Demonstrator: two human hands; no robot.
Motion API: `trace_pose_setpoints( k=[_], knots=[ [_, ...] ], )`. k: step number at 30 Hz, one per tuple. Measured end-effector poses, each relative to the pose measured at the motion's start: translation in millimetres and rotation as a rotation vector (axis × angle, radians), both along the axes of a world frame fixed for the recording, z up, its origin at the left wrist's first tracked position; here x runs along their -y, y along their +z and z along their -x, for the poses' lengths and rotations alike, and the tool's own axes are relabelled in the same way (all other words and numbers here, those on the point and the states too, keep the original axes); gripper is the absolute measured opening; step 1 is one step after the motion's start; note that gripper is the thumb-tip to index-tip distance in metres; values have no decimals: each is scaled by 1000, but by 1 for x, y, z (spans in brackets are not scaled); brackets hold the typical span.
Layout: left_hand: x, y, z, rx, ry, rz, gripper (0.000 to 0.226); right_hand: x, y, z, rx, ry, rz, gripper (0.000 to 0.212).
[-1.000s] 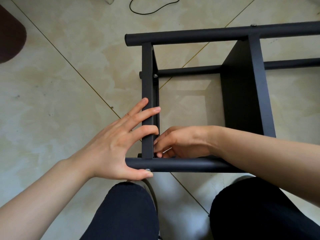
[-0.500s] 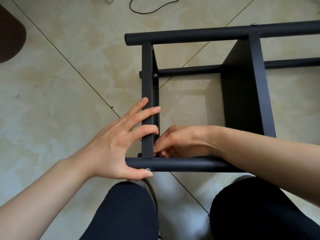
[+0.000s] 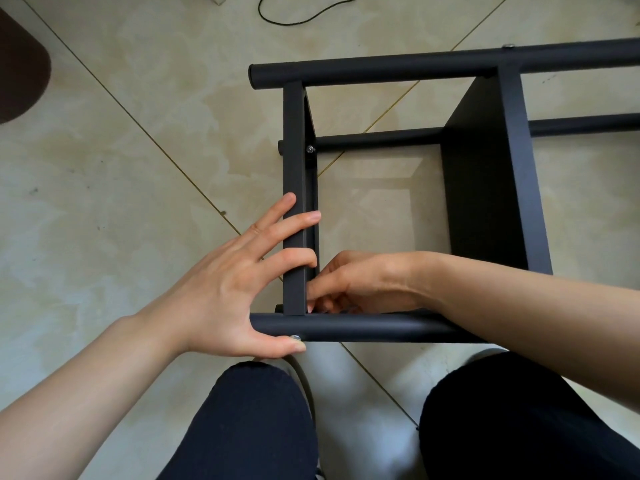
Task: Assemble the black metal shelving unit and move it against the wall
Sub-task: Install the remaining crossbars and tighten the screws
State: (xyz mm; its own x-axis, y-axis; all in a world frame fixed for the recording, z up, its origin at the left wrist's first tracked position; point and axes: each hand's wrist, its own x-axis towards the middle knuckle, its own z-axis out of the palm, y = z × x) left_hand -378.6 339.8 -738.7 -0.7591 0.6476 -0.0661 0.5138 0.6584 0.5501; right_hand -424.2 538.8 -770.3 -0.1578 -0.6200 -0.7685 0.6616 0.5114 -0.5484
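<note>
Left hand (image 3: 221, 292) spread wide as the grip on the black shelving unit (image 3: 478, 188): straight fingers laid across the flat end bar (image 3: 294, 209), thumb pressed under the near round tube (image 3: 353, 328) just beside a silver bolt head (image 3: 295, 337). Right hand (image 3: 360, 285) reaching across inside the frame to the same corner, fingertips bunched where bar meets tube; cannot tell whether anything is pinched there, the near tube hiding the tips. Unit lying on its side on the tiled floor (image 3: 104, 202), long axis running away rightward from the grip and out of view, its end nearest the grip pointing left. Beyond the grip, the end bar running up to a far round tube (image 3: 415, 69), parallel to the near one; partway along it, a second bolt (image 3: 310, 149) where a lower tube (image 3: 377, 137) joins. Right of the grip, a flat black shelf panel (image 3: 485, 181) standing on edge across the frame. Below the grip, two knees in dark trousers (image 3: 256, 424). Far above the grip, a black cable (image 3: 304, 15) looped on the tiles; far up-left, a dark brown rounded shape (image 3: 20, 64) at the edge.
</note>
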Motion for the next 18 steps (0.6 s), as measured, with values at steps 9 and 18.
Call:
trace_pose_setpoints(
  k=[9,18],
  knots=[
    [0,0,0,0,7,0,74,-1,2,1,17,4,28,31],
    [1,-1,0,-11,-1,-3,75,-2,4,2,70,-24,53,14]
  ],
)
